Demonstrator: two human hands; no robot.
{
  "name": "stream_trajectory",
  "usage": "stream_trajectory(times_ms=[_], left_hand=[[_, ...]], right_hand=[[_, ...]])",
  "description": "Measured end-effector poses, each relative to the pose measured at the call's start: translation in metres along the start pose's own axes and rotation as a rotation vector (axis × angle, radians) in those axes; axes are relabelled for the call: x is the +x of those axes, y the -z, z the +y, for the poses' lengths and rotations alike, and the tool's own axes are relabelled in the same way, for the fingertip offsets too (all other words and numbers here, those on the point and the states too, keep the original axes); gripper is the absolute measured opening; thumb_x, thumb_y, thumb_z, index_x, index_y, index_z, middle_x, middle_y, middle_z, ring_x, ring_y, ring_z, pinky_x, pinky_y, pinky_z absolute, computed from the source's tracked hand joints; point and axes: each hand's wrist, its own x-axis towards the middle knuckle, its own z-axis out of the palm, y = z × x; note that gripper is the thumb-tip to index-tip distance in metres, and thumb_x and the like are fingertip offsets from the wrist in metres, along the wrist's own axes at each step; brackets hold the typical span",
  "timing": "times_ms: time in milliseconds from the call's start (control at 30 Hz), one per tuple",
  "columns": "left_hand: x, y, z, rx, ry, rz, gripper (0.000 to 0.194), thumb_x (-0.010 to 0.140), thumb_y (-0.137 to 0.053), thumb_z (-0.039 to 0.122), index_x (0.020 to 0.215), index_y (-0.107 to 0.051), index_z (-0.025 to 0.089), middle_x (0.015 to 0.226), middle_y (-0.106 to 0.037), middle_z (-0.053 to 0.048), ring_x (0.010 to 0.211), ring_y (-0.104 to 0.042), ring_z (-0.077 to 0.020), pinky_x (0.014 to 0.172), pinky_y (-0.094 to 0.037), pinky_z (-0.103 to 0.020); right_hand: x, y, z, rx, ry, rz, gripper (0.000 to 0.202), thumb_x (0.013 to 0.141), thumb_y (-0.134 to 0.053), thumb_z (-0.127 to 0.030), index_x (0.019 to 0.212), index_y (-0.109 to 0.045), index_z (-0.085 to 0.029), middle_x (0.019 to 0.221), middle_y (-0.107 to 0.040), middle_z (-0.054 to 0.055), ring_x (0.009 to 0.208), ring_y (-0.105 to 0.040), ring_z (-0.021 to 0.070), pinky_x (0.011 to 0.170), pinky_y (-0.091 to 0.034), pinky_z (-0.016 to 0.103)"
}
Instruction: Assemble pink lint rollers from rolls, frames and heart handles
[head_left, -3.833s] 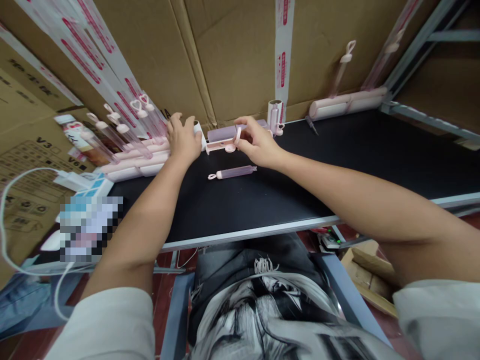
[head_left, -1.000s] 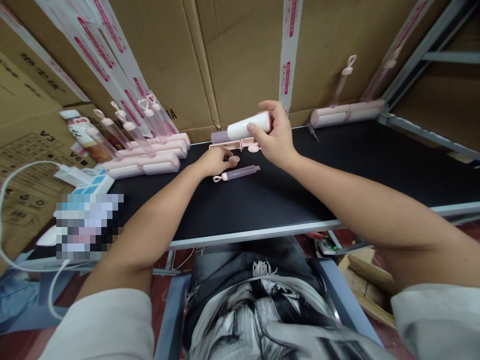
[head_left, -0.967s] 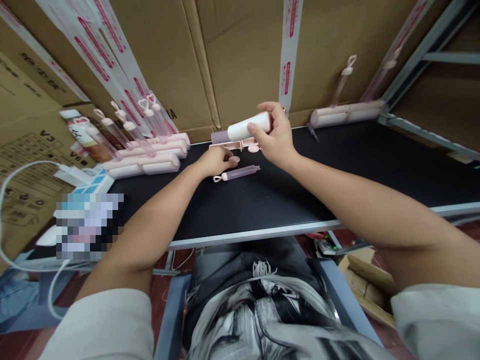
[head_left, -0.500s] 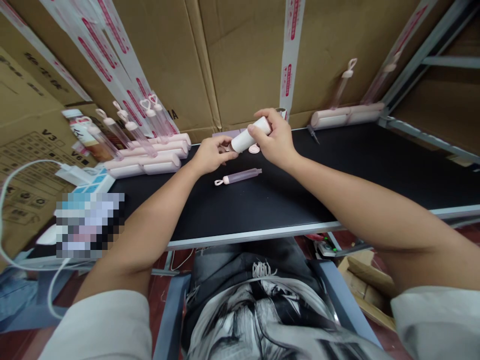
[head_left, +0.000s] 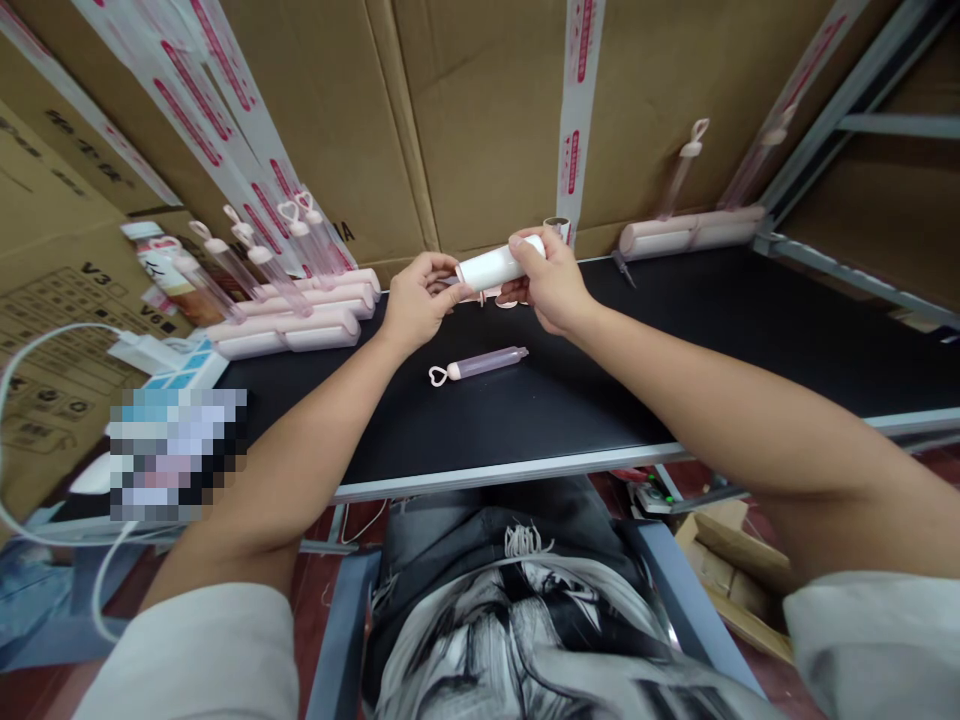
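My right hand (head_left: 555, 285) grips a smooth white cylinder (head_left: 491, 268) by its right end, thumb on top. Thumb and fingers of my left hand (head_left: 420, 300) close round the cylinder's left end, where a thin pinkish rim shows; my fingers partly hide it. Both hands hold it above the black table top, nearly level. Below them lies a clear pinkish tube (head_left: 489, 363) with a heart-shaped loop at its left end and a narrow tip at its right. Small pink round pieces (head_left: 507, 303) lie behind the cylinder, partly covered by my right hand.
At left, pink cylinders (head_left: 315, 325) carry upright clear tubes with loops, near a drink bottle (head_left: 169, 270) and a power strip (head_left: 184, 370). More pink cylinders (head_left: 694, 230) lie back right, beside a small dark tool (head_left: 624, 268). Cardboard (head_left: 487, 120) walls the back.
The white cylinder has turned from a slant to nearly level, and my right hand has dropped slightly. My left fingers have closed further over its left end.
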Motion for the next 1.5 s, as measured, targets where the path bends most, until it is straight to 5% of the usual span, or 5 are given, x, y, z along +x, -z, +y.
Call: stream_trajectory(times_ms=[233,500,767,1133,1500], left_hand=[[-0.006,-0.006,0.024,0.154,0.034,0.081,0.066,0.093,-0.074,0.062,0.141,-0.068,0.016,0.140,-0.075,-0.016,0.107,-0.079,-0.0261,0.072,-0.064,-0.028],[-0.007,-0.007,0.028,0.248,-0.035,0.223,0.108,0.091,-0.083,0.060,0.176,-0.021,0.037,0.184,-0.028,-0.016,0.159,-0.047,-0.0374,0.106,-0.061,-0.040],[-0.006,-0.008,0.027,0.209,-0.022,-0.096,0.085,0.092,-0.077,0.063,0.162,-0.054,0.022,0.165,-0.057,-0.018,0.130,-0.070,-0.0315,0.101,-0.063,-0.039],[-0.001,-0.016,0.049,0.017,0.205,0.108,0.068,0.102,-0.070,0.053,0.159,-0.040,0.032,0.133,-0.067,-0.010,0.122,-0.073,-0.0294,0.095,-0.061,-0.041],[0.018,0.043,0.035,0.180,0.643,0.229,0.048,0.081,-0.072,0.024,0.126,-0.053,0.024,0.091,-0.061,-0.003,0.070,-0.068,-0.0242,0.068,-0.062,-0.048]], right_hand=[[-0.009,-0.010,-0.008,0.161,-0.145,-0.050,0.057,0.086,-0.085,-0.069,0.106,-0.049,-0.030,0.091,-0.071,-0.002,0.072,-0.073,0.0152,0.073,-0.072,0.036],[-0.010,-0.011,-0.013,0.133,-0.126,0.015,0.056,0.087,-0.081,-0.073,0.102,-0.048,-0.030,0.088,-0.071,-0.002,0.076,-0.075,0.0179,0.076,-0.073,0.038],[-0.010,-0.013,-0.010,0.181,-0.133,0.052,0.056,0.087,-0.082,-0.069,0.107,-0.046,-0.030,0.091,-0.071,-0.003,0.079,-0.076,0.0181,0.078,-0.072,0.039],[-0.034,-0.023,-0.011,0.102,-0.144,-0.454,0.061,0.086,-0.088,-0.053,0.134,-0.056,-0.035,0.120,-0.073,0.001,0.094,-0.077,0.0196,0.075,-0.072,0.037],[-0.002,0.007,0.015,-0.679,0.132,-0.310,0.038,0.096,-0.066,-0.022,0.133,-0.071,-0.020,0.138,-0.076,0.014,0.104,-0.074,0.0253,0.108,-0.062,0.057]])
